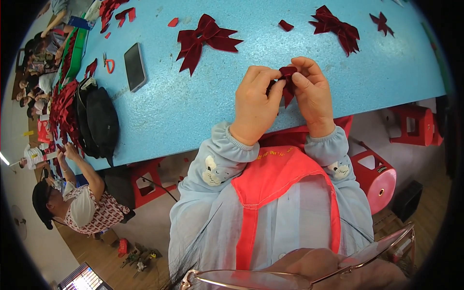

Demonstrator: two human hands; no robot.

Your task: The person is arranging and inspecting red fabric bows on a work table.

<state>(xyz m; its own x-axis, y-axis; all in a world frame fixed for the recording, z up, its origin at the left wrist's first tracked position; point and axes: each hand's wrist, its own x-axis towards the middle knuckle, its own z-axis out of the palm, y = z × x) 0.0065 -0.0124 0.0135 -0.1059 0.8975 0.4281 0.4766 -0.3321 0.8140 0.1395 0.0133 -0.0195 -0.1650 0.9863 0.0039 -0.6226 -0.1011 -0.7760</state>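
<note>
Just over the near edge of the blue table [159,111], both my hands pinch one small dark red velvet bow [288,89]. My left hand [256,99] grips its left side between thumb and bent fingers. From the right, my right hand [313,92] presses thumb and fingertips on the upper loop, while a ribbon tail hangs down between the hands. Part of the bow is hidden behind my fingers. Beyond my hands lie a large finished-looking bow [205,39], a layered bow [336,29] and a smaller bow [382,23].
A phone [135,66], orange-handled scissors [109,64] and a black bag [98,118] lie to the left. Past the bag are heaped red ribbons [63,108] and a green tray [75,55]. A co-worker [89,203] sits at left. Red stools [369,179] stand at right.
</note>
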